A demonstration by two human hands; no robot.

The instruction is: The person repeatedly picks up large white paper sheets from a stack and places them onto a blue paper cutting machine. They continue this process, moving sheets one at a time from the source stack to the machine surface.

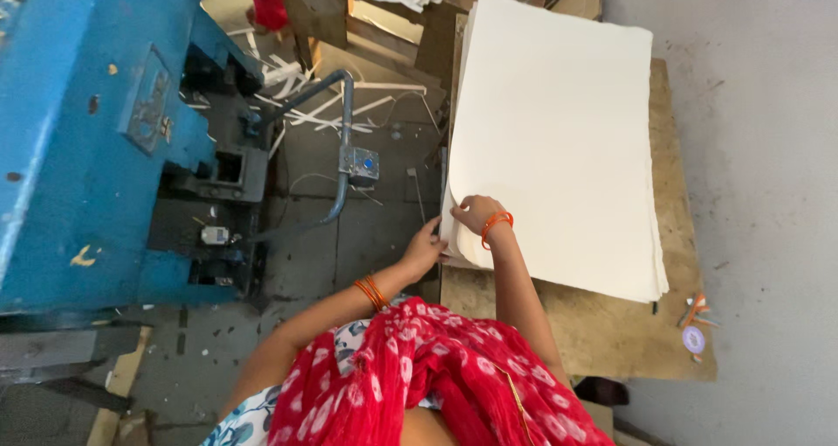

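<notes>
Fingers of both the left hand (425,247) and right hand (476,212) pinch, seemingly, the paper stack (559,140) corner.

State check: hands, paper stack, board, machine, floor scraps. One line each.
Left hand: at the stack's near-left edge, touching it.
Right hand: on the near-left corner, fingers curled over the top sheet.
Paper stack: flat on the board, near-left corner slightly lifted.
Board: flat under the stack, bare at the near end.
Blue machine: standing at left; running or not, cannot tell.
Paper strips: scattered on the floor.
</notes>
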